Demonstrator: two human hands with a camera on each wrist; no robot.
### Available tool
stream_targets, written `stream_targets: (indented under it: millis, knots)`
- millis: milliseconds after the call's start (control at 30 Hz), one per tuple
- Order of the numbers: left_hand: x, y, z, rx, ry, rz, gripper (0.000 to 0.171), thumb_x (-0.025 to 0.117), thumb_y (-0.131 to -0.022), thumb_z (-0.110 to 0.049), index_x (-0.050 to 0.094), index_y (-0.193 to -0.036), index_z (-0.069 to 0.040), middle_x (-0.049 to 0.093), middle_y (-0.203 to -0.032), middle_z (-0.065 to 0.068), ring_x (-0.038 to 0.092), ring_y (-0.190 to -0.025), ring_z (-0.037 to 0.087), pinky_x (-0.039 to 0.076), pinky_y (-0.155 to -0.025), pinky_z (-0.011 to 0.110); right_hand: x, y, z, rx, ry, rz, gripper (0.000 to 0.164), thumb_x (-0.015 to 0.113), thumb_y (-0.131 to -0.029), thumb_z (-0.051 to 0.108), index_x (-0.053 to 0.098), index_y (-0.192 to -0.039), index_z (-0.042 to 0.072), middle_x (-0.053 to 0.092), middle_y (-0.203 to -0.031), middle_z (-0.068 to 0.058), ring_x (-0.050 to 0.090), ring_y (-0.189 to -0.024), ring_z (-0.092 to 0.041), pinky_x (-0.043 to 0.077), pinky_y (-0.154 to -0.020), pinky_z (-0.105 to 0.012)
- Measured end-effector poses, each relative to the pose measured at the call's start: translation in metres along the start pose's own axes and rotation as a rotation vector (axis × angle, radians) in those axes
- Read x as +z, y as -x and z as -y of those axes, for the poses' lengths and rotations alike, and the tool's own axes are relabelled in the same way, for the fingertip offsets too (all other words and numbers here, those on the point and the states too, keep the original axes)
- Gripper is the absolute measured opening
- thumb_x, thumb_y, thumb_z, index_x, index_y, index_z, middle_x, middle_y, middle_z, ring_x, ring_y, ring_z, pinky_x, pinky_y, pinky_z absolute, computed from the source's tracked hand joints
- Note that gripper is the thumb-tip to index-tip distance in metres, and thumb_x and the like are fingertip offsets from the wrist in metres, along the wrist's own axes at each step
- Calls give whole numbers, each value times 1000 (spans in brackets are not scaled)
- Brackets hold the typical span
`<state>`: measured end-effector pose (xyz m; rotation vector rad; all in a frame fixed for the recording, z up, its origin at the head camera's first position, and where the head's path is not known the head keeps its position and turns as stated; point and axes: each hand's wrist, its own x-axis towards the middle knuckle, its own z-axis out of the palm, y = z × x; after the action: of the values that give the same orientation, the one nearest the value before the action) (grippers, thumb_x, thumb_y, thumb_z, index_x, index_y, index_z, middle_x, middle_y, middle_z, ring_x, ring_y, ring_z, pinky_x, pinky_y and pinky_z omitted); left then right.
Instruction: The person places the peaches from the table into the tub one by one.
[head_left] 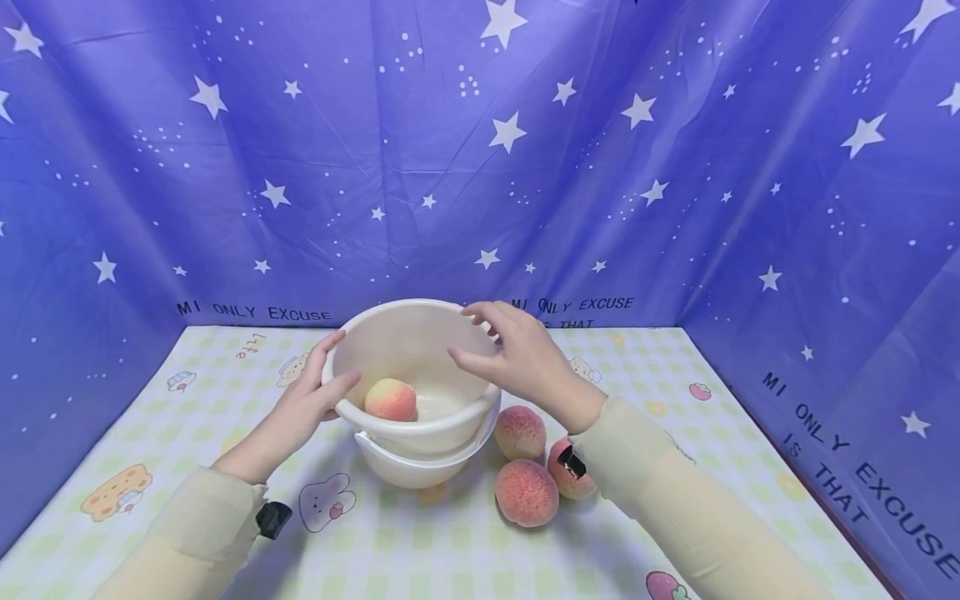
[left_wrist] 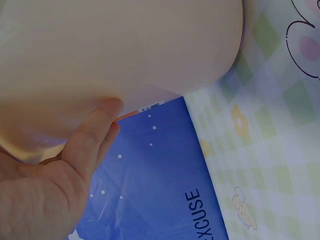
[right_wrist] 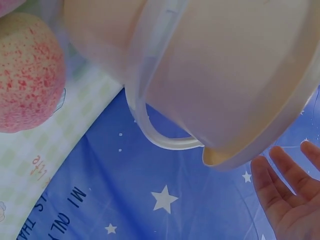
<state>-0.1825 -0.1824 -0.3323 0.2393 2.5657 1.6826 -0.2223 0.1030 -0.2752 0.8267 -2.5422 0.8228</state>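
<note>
A white plastic bucket (head_left: 416,458) with a band-like handle (right_wrist: 145,115) swung down along its side stands mid-table, its mouth tilted toward me. One yellow-pink peach (head_left: 391,400) lies inside it. My left hand (head_left: 303,404) grips the left rim, thumb over the inside and fingers along the outer wall; the left wrist view shows those fingers (left_wrist: 95,130) against the wall. At the right rim is my right hand (head_left: 525,350), fingers spread and thumb over the mouth. In the right wrist view its fingertips (right_wrist: 260,167) lie close by the rim; contact is unclear.
Three more peaches sit together right of the bucket: a rear one (head_left: 521,432), a front one (head_left: 527,493) and one (head_left: 573,479) partly behind the right sleeve. A checked cloth (head_left: 187,417) covers the table. Blue star-printed curtains (head_left: 420,167) enclose its back and sides.
</note>
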Motion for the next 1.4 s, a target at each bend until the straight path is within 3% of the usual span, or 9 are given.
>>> stream_targets:
  millis: [333, 1400]
  knots:
    - [0, 1, 0, 4, -2, 3, 75, 47, -103, -41, 2, -160, -24, 9, -164, 21, 43, -137, 44, 50, -105, 53, 0, 5, -6, -1, 2, -9, 46, 73, -84, 37, 65, -121, 11, 70, -110, -9, 67, -94, -26, 59, -80, -37]
    - [0, 1, -1, 8, 3, 5, 72, 46, -104, -36, 3, -160, -22, 11, -164, 21, 42, -138, 44, 49, -106, 55, -7, 28, -26, 41, 33, -21, 42, 75, -86, 34, 66, -120, 11, 69, -112, -5, 64, -92, -21, 58, -77, -36]
